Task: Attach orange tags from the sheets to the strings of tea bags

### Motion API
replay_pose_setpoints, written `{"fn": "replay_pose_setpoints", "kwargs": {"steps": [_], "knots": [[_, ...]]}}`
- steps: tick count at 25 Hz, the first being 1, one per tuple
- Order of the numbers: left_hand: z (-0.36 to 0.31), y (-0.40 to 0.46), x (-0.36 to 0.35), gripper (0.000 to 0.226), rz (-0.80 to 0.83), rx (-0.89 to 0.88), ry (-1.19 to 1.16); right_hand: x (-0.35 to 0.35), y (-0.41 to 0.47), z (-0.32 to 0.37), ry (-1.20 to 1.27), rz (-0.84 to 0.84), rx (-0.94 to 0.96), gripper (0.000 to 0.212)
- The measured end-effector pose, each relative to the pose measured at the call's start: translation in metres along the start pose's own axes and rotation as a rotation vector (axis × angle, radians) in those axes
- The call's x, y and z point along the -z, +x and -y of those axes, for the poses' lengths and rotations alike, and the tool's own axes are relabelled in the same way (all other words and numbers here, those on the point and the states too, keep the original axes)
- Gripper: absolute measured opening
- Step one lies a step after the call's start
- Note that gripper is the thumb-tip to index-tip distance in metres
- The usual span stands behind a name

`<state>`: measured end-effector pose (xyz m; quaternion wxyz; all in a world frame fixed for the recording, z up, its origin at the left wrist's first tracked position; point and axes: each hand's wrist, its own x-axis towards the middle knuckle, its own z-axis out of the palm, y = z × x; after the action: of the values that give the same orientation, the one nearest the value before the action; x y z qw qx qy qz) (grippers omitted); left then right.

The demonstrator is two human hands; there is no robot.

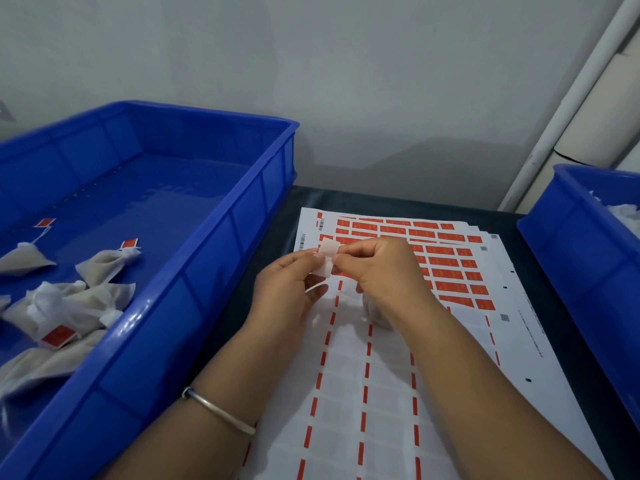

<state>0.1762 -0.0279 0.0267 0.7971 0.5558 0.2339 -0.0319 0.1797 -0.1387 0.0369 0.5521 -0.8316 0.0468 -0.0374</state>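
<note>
We see both hands raised just above the sticker sheets (398, 375), meeting over the sheets' upper left part. Between them sits a small tag (327, 259), its pale back turned toward us; the left hand (287, 289) pinches its left edge with thumb and forefinger, the right hand (381, 268) pinches its right edge the same way, remaining fingers curled in. A thin white string (313, 289) loops below the left fingers. Under the right palm we make out a greyish lump, possibly a tea bag (375, 311), though it is mostly hidden and we cannot be sure. The top sheet is stripped of tags over its near portion, leaving pale blanks between orange dashed lines; rows of orange tags (446, 271) remain at the far end, just beyond the right hand. A metal bangle (218, 410) circles the left wrist. To the left, touching the sheets' side of the dark table (346, 199), a large blue crate (194, 268) holds finished tea bags (69, 303) with orange tags attached. At the right edge a second blue crate (581, 251) holds white material.
</note>
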Motion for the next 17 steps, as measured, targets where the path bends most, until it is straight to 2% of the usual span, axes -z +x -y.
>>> {"fn": "replay_pose_setpoints", "kwargs": {"steps": [4, 7, 10, 12, 17], "knots": [[-0.005, -0.005, 0.004, 0.024, 0.110, 0.112, -0.252, 0.004, 0.000, 0.005, 0.139, -0.009, -0.098, 0.023], [-0.004, -0.007, 0.006, 0.033, 0.241, 0.077, -0.102, 0.010, -0.001, 0.008, 0.299, 0.008, -0.182, 0.015], [-0.003, -0.009, 0.006, 0.020, 0.370, -0.011, 0.019, 0.015, -0.001, 0.008, 0.315, 0.052, -0.199, 0.010], [-0.002, -0.010, 0.006, 0.010, 0.374, -0.033, 0.041, 0.017, -0.001, 0.008, 0.310, 0.093, -0.203, 0.007], [0.002, -0.005, 0.007, 0.018, 0.346, 0.004, 0.029, 0.021, -0.003, 0.009, 0.304, 0.209, -0.210, 0.004]]}}
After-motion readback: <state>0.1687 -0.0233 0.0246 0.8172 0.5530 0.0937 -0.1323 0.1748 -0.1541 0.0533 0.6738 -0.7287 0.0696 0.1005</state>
